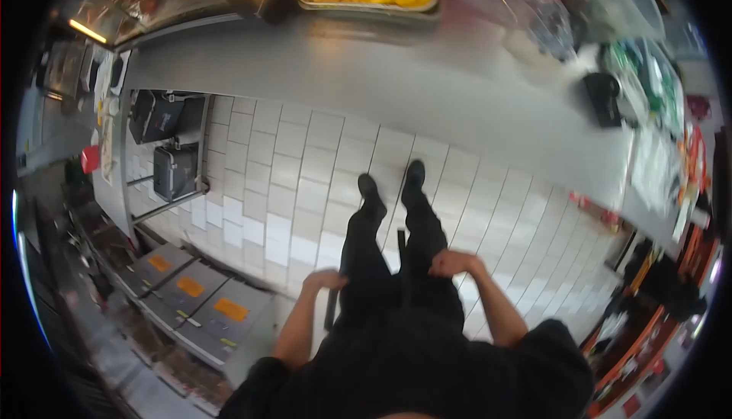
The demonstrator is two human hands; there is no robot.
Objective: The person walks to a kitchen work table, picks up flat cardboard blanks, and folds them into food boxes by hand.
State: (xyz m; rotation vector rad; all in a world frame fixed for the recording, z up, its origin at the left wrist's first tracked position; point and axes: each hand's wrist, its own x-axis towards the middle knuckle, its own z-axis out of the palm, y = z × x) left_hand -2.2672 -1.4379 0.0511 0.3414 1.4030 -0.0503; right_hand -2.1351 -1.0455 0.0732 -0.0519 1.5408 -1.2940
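Black trousers, plain and dark, cover the wearer's legs above the tiled floor. Their waist blends into the black shirt. Both legs point lengthwise toward the counter. The left hand and right hand, blurred, curl loosely beside them; any grip is unclear.

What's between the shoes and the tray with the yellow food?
In the head view, pale floor tiles, then a bare stretch of grey counter, lie between the black shoes and the tray.
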